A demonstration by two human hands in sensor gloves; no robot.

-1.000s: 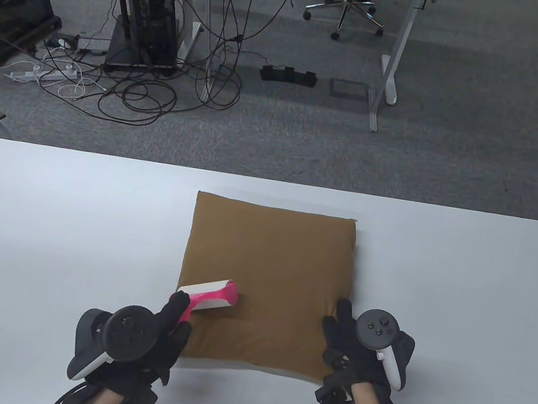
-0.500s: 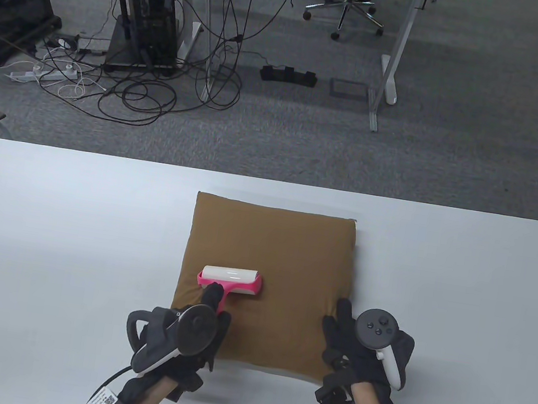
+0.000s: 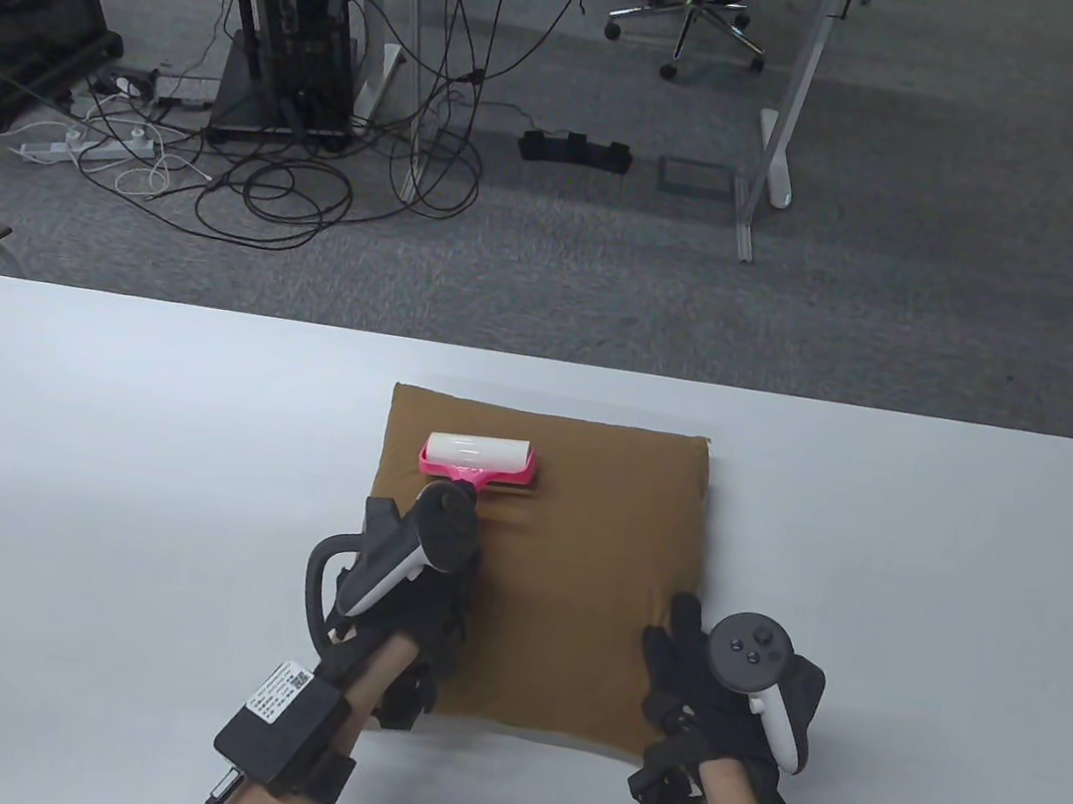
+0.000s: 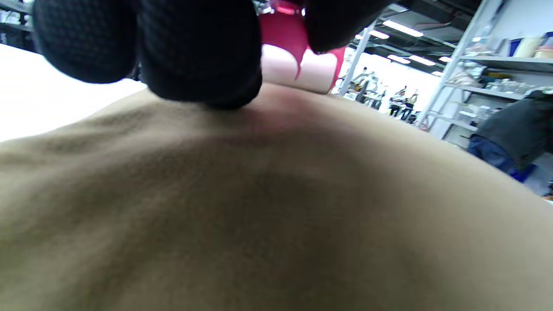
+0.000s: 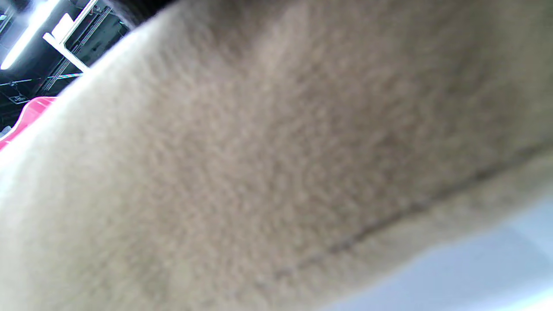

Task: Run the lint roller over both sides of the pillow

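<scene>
A brown square pillow (image 3: 575,549) lies flat on the white table (image 3: 85,456). My left hand (image 3: 433,558) grips the pink handle of a lint roller (image 3: 478,459), whose white roll rests on the pillow's far left part. In the left wrist view my gloved fingers (image 4: 194,47) wrap the pink handle (image 4: 287,32) just above the pillow (image 4: 276,207). My right hand (image 3: 687,676) rests flat on the pillow's near right corner, fingers spread. The right wrist view is filled by pillow fabric (image 5: 276,151), with a bit of the pink roller (image 5: 26,116) at the left.
The table's far edge (image 3: 543,360) lies beyond the pillow. Bare table surface lies left and right of the pillow. Beyond the table are desks, cables (image 3: 277,182) and an office chair (image 3: 690,12) on grey carpet.
My left hand pushed the lint roller from the pillow's near left part away from me toward its far edge, turning the roll square to the stroke. The right hand stayed put.
</scene>
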